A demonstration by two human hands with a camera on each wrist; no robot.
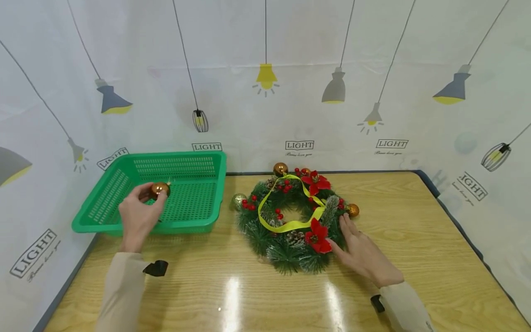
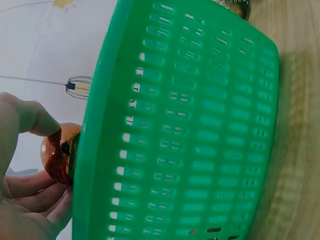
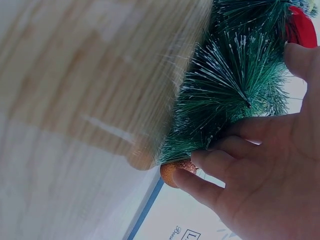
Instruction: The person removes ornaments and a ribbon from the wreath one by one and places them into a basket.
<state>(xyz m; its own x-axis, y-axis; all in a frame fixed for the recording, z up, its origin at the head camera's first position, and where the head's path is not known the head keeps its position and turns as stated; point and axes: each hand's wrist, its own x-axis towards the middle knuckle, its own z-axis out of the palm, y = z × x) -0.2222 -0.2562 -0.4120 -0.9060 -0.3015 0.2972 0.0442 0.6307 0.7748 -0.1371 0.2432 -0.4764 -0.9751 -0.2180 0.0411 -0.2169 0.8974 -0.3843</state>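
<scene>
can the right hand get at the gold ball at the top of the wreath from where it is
Probably yes. The right hand rests open at the wreath's right edge, and the gold ball sits exposed on the far rim; nothing but low greenery lies between.

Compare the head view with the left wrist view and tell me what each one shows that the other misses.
Only the head view shows the wreath on the table, with the right hand resting flat against its edge. Only the left wrist view shows the green basket close up from outside, its slotted wall filling the frame. Both show the left hand pinching a copper bauble at the basket.
</scene>
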